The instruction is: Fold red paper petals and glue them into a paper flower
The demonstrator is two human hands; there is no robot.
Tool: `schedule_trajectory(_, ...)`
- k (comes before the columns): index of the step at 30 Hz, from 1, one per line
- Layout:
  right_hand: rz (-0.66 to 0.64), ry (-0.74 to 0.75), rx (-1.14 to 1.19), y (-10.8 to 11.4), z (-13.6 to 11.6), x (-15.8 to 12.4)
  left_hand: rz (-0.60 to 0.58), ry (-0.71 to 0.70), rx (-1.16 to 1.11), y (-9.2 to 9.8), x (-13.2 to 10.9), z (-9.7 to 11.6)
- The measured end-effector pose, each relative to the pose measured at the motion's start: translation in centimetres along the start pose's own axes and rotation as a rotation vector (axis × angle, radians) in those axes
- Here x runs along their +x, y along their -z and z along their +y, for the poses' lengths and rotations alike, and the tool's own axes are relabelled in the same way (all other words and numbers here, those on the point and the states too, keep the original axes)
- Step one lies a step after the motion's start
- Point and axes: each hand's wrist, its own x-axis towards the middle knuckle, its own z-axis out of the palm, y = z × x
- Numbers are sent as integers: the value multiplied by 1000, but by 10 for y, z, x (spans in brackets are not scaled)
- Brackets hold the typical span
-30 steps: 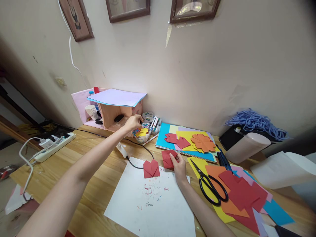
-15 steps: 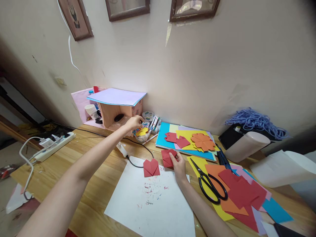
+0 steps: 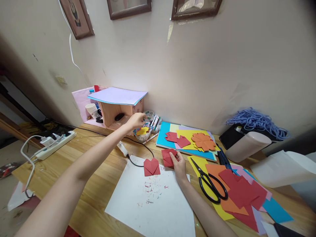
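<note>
My left hand point(image 3: 138, 120) reaches over a small bowl point(image 3: 142, 137) at the back, its fingers closed; whatever they may hold is too small or hidden to make out. Yellow paper cutouts point(image 3: 142, 131) lie in that bowl. Between the thumb and fingers of my right hand point(image 3: 179, 164) is a folded red paper point(image 3: 168, 158), held just above the top edge of a white sheet point(image 3: 150, 214). To its left a red paper heart point(image 3: 151, 167) rests on the sheet's top edge.
Black-handled scissors point(image 3: 209, 184) lie on coloured paper at right. Behind are a craft-paper stack point(image 3: 161, 140) with an orange paper flower point(image 3: 203, 141), markers point(image 3: 156, 121) and a cardboard house point(image 3: 118, 95). A glue gun point(image 3: 122, 149) with its cord, and a power strip point(image 3: 58, 144), sit left.
My left hand has shifted slightly up and to the right above the bowl, fingers closed. My right hand keeps its hold on the folded red paper.
</note>
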Motion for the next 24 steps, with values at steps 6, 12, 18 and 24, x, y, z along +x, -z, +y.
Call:
schedule_trajectory(6,5,-6,-2,0,-5,-1,38,-17,-150,-7,0,-12)
schedule_trajectory(12,14,-6,-4,-1,-6,-1,-25,51,-401,-9,-2,-13)
schedule_trajectory(18,-2,-6,-8,0,-4,-1,23,54,-264,-6,-1,-9)
schedule_trajectory(24,-7,-8,-22,1,-1,-1,87,62,-206,-4,-2,-7)
